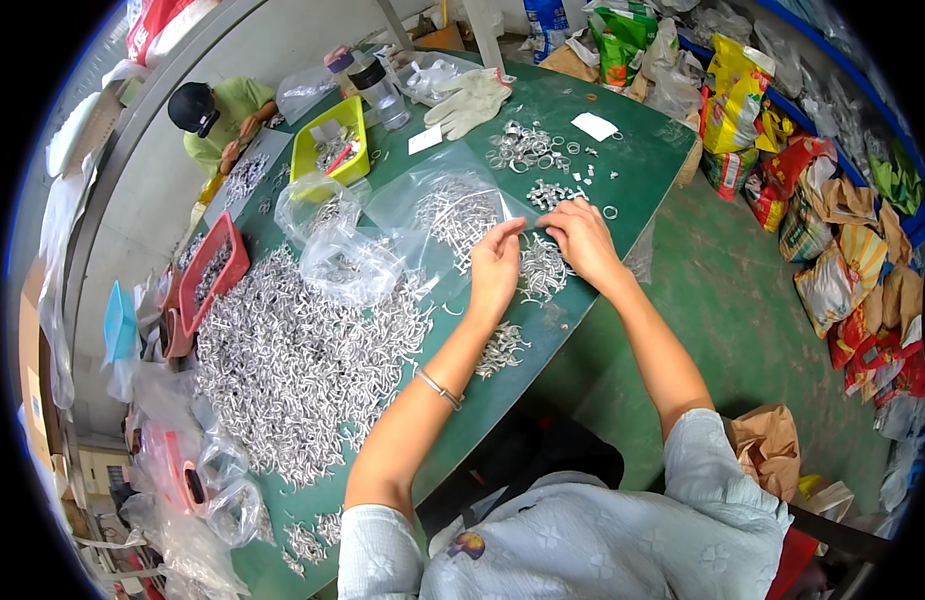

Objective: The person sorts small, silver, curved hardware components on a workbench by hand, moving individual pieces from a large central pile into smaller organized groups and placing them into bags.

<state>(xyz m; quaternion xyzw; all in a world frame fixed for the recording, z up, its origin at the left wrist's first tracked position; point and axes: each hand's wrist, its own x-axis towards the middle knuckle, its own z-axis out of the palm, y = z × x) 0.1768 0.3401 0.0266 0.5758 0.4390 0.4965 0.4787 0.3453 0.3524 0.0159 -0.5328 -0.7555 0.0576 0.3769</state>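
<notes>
My left hand (496,262) is closed, fingertips pinched together, beside a small pile of curved silver metal pieces (543,270). Facing it across a narrow gap, my right hand (581,240) is closed too, its fingers bent down over the edge of that pile. Whatever either hand pinches is too small or hidden. Just left of my left hand lies a clear plastic bag (398,200) with slim silver pieces (453,212) on it. Beyond my right hand are a cluster of small silver parts (551,194) and a heap of metal rings (528,148).
A large heap of silver pieces (293,360) covers the left of the green table (623,185). A yellow basket (361,160), red basket (245,250), bottle (383,95) and white gloves (470,103) stand or lie around. Another person (218,125) works at far left. Filled sacks (733,110) line the right.
</notes>
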